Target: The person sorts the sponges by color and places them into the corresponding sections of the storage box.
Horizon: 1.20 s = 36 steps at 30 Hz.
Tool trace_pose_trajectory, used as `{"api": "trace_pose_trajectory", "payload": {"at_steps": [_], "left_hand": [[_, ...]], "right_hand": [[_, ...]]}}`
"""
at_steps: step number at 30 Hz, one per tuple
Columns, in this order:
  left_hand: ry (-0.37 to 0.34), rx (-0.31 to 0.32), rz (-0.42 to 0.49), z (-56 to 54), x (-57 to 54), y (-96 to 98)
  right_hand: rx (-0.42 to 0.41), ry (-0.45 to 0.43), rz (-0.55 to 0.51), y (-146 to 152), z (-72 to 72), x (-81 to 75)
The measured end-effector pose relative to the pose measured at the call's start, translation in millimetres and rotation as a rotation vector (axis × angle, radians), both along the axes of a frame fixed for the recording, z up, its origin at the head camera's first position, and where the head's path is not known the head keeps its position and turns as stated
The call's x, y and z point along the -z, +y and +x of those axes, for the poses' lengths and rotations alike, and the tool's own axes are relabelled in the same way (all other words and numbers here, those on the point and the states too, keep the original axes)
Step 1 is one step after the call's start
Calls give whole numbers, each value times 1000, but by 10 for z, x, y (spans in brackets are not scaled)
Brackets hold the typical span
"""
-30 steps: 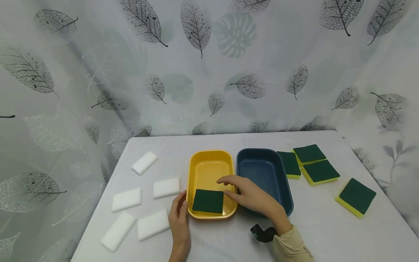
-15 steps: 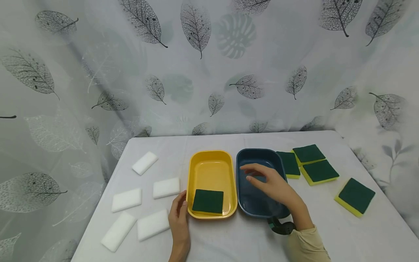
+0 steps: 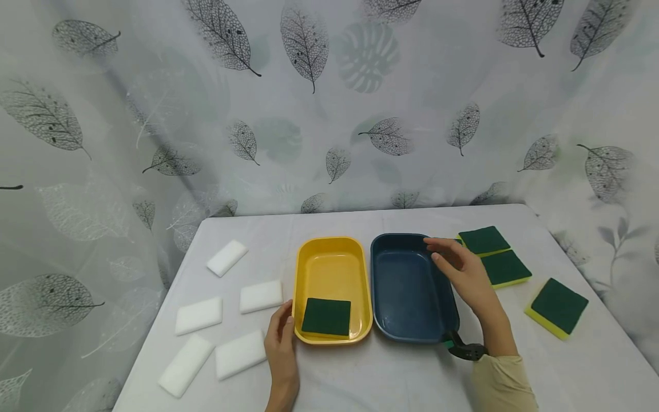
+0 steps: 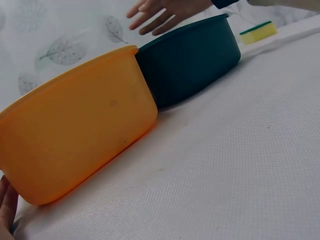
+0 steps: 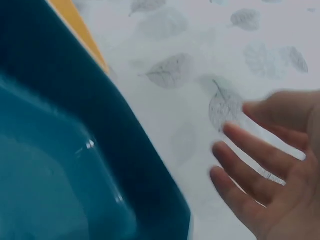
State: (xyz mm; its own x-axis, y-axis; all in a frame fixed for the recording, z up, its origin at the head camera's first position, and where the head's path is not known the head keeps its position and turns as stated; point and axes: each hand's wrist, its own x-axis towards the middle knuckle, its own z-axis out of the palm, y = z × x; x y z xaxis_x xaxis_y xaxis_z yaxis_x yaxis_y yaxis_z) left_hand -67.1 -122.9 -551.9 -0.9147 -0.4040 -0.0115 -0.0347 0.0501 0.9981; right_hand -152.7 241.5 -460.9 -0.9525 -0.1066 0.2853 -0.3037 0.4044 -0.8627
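Beside the left wall of a yellow tray [image 3: 332, 266], my left hand [image 3: 282, 349] rests with relaxed fingers against the rim. One green-and-yellow scouring sponge [image 3: 326, 316] lies in the front part of that tray, green side up. My right hand [image 3: 465, 277] hovers over the right rim of a dark blue tray [image 3: 409, 303], its fingers spread and holding nothing. Right behind it are two scouring sponges, a far one [image 3: 484, 239] and a nearer one [image 3: 507, 266]; a third beside the blue tray is mostly hidden by the hand. The right wrist view shows the same hand's [image 5: 270, 165] fingers apart.
Several white sponges [image 3: 240, 354] lie spread over the left side of the white-covered table [image 3: 360, 383]. Another scouring sponge [image 3: 557, 307] sits alone near the right edge. A leaf-patterned curtain [image 3: 340, 114] hangs behind and around the table.
My right hand has moved right, from above the sponge in the yellow tray, across the blue tray to its right rim. The left hand has stayed in place.
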Motion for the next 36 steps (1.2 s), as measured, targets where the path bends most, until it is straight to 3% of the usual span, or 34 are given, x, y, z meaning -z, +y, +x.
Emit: {"api": "trace_pose_trajectory", "payload": {"at_steps": [7,11,21,29,36], "left_hand": [[2,1,9,4,3,-3],[1,0,10,4,1,-4],[-2,2,1,1,-4,-2],[-4,3,12,2,5,-5],[-5,7,14,9,-14,-2]], "right_hand": [[263,2,-109,134,-50,132],[333,-45,-119,197,-62,184],[280,-122,-105,436,-38,243],[253,-232,29,517,-47,329],[200,-223,114,495,-119,504]]}}
